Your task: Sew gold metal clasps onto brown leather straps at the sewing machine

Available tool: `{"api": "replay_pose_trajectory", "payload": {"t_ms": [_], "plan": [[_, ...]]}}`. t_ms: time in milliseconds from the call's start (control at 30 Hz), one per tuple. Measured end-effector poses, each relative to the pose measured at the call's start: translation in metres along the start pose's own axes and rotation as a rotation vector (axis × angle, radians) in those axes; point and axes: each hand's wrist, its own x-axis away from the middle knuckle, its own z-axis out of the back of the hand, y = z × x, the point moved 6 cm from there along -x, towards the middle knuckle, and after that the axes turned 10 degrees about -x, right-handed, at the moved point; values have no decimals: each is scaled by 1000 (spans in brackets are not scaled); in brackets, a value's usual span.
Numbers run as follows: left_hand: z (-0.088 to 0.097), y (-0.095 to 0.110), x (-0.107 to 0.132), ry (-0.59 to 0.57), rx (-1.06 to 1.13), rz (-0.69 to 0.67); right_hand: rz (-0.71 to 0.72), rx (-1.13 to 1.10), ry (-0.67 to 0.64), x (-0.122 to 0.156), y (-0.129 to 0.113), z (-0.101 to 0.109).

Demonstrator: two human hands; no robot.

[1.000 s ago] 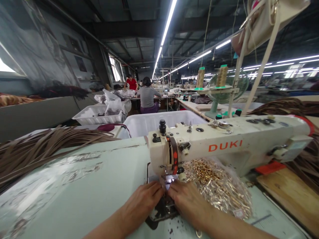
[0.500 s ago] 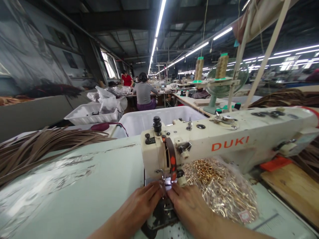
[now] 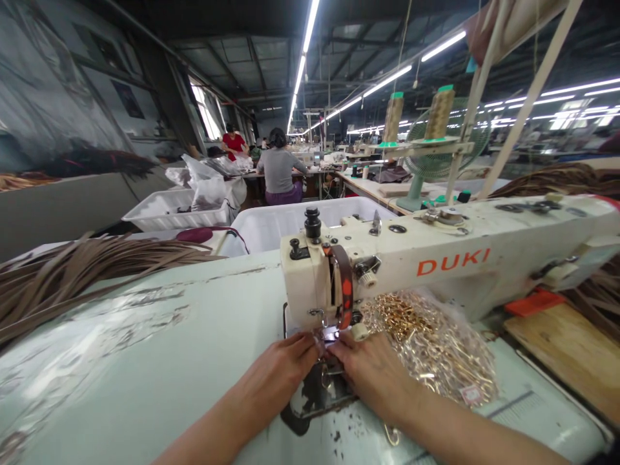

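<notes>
The left hand (image 3: pixel 274 381) and right hand (image 3: pixel 372 381) meet at the presser foot (image 3: pixel 332 334) of a DUKI sewing machine (image 3: pixel 436 265), beside a plastic bag of gold metal fittings (image 3: pixel 429 342); whether the fingers (image 3: pixel 307 345) pinch anything is hidden.

View: tilted slightly down | left hand (image 3: pixel 276 378), right hand (image 3: pixel 372 378): closed in, covering more of the shiny metal piece (image 3: pixel 332 333)

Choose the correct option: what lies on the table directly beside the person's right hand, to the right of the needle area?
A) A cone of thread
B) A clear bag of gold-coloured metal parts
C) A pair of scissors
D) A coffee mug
B: the clear plastic bag of gold-coloured metal parts lies beside the right hand, in front of the arm of the DUKI sewing machine.
</notes>
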Motion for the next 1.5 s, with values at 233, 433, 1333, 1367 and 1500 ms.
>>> {"api": "replay_pose_trajectory", "payload": {"t_ms": [233,433,1333,1367,1500], "plan": [[-6,-1,2,-97,36,34,-100,-3,46,3,21,15],[-16,-6,4,-85,34,57,-94,-33,121,3,24,18],[-20,-18,8,-45,102,57,-148,-186,120,-8,26,16],[-19,-22,8,-40,125,71,-140,-182,96,-10,25,14],[-21,-45,5,-16,161,135,-198,-128,-65,-18,26,4]]}}
